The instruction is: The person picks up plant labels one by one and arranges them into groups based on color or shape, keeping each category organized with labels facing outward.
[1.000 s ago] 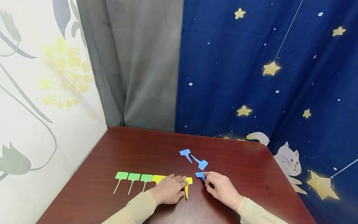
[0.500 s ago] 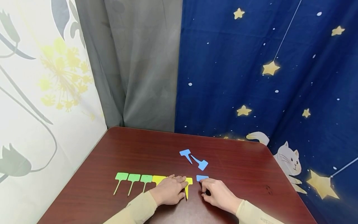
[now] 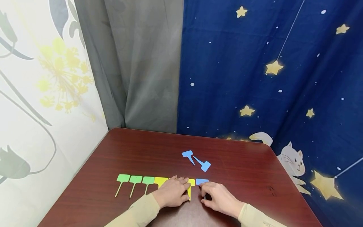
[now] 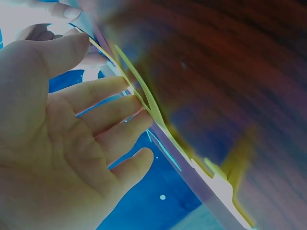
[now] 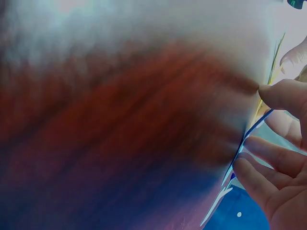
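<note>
A row of T-shaped plant labels lies on the table in the head view. My left hand (image 3: 173, 191) rests, fingers extended, across the yellow plant labels (image 3: 161, 181), covering the middle of that group. In the left wrist view its fingertips touch a yellow label (image 4: 144, 91). Just right of the last yellow label, my right hand (image 3: 220, 197) holds a blue plant label (image 3: 202, 181) flat with bent fingers and thumb; most of its stem is hidden. In the right wrist view, the fingertips (image 5: 242, 165) meet the blue label (image 5: 259, 120) at table level.
Three green plant labels (image 3: 136, 179) lie side by side at the row's left end. Farther back are two loose blue labels, one (image 3: 187, 154) pointing forward and another (image 3: 205, 166) turned the other way. Curtains (image 3: 150, 94) stand behind the dark red table (image 3: 136, 148).
My right hand has drawn the blue label nearer the front, straightened it and slid it left, beside the last yellow label. My left hand has stayed in place.
</note>
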Demonstrator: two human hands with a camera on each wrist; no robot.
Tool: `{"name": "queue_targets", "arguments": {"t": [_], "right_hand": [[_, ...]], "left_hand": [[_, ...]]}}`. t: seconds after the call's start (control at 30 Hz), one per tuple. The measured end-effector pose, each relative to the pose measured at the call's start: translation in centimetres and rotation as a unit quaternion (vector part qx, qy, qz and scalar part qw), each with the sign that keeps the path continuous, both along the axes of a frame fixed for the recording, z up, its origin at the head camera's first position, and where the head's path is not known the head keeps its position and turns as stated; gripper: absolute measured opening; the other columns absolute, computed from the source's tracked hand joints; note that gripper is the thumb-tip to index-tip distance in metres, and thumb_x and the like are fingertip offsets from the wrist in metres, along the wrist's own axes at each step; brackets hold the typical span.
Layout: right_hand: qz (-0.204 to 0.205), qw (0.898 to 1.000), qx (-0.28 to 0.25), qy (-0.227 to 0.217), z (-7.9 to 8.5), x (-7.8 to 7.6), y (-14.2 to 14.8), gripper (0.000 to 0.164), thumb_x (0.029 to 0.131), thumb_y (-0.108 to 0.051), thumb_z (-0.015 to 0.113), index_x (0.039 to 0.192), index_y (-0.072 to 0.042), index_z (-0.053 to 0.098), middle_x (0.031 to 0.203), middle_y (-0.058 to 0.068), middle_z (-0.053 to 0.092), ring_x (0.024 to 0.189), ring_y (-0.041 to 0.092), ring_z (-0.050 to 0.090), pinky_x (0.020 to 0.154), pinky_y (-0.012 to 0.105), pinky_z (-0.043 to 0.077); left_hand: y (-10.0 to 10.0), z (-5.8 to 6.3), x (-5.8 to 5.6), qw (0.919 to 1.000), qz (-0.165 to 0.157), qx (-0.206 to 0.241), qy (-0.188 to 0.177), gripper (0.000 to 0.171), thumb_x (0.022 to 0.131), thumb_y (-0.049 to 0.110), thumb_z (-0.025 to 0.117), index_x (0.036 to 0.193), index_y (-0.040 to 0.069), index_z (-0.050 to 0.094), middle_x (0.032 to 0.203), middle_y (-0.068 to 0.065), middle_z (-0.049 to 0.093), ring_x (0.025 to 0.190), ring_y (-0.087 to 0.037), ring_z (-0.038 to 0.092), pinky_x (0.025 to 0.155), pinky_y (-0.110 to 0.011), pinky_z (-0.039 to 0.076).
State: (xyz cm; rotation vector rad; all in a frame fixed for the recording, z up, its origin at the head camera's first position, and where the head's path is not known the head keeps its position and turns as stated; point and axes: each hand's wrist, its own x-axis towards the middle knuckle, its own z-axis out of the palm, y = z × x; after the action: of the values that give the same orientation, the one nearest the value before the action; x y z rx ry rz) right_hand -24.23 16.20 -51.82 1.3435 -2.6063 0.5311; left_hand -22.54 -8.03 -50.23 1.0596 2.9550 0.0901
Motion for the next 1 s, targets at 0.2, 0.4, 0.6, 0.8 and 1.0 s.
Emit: {"name": "queue_targets", "arguments": {"t": [0.2, 0.4, 0.6, 0.8, 1.0], "right_hand": [[-0.005, 1.0, 0.009, 0.015, 0.6, 0.0, -0.3, 0.028, 0.078, -0.042, 0.068, 0.1, -0.027, 0.061, 0.115, -0.008, 0.055, 0.102, 0.003, 0.052, 0.076, 0.029, 0.049], [-0.05, 0.998, 0.037, 0.004, 0.7, -0.8, -0.4, 0.043, 0.083, -0.042, 0.063, 0.121, -0.022, 0.058, 0.124, -0.004, 0.05, 0.109, 0.006, 0.049, 0.08, 0.034, 0.049], [-0.039, 0.996, 0.083, -0.014, 0.2, -1.0, -0.1, 0.047, 0.085, -0.043, 0.06, 0.125, -0.019, 0.055, 0.129, 0.001, 0.047, 0.111, 0.012, 0.05, 0.082, 0.035, 0.048], [-0.038, 0.995, 0.091, -0.016, 0.4, -0.9, 0.0, 0.045, 0.086, -0.045, 0.057, 0.123, -0.019, 0.058, 0.13, 0.003, 0.048, 0.112, 0.014, 0.05, 0.082, 0.036, 0.048], [-0.038, 0.994, 0.096, -0.025, 0.7, -0.9, 0.0, 0.043, 0.086, -0.044, 0.057, 0.121, -0.02, 0.059, 0.13, 0.002, 0.048, 0.113, 0.014, 0.049, 0.084, 0.036, 0.048]], "left_hand": [[0.2, 0.0, 0.1, 1.0, 0.001, 0.001, 0.001, 0.053, 0.087, 0.051, 0.05, 0.128, 0.017, 0.053, 0.133, -0.005, 0.047, 0.123, -0.02, 0.042, 0.1, -0.043, 0.032], [0.3, 0.1, 0.2, 0.9999, 0.004, 0.003, 0.013, 0.049, 0.089, 0.048, 0.049, 0.125, 0.016, 0.056, 0.131, -0.007, 0.049, 0.121, -0.021, 0.044, 0.1, -0.043, 0.032], [0.4, 0.1, 0.2, 0.9999, 0.006, 0.0, 0.01, 0.054, 0.086, 0.052, 0.052, 0.126, 0.016, 0.056, 0.132, -0.006, 0.049, 0.121, -0.02, 0.044, 0.1, -0.042, 0.032], [0.2, 0.0, 0.0, 1.0, 0.004, 0.008, 0.003, 0.054, 0.086, 0.053, 0.051, 0.126, 0.017, 0.055, 0.132, -0.005, 0.048, 0.122, -0.02, 0.043, 0.1, -0.042, 0.031], [0.1, -0.1, -0.1, 0.9999, 0.002, 0.013, -0.002, 0.052, 0.087, 0.052, 0.05, 0.126, 0.018, 0.056, 0.132, -0.004, 0.048, 0.122, -0.019, 0.043, 0.1, -0.043, 0.031]]}}
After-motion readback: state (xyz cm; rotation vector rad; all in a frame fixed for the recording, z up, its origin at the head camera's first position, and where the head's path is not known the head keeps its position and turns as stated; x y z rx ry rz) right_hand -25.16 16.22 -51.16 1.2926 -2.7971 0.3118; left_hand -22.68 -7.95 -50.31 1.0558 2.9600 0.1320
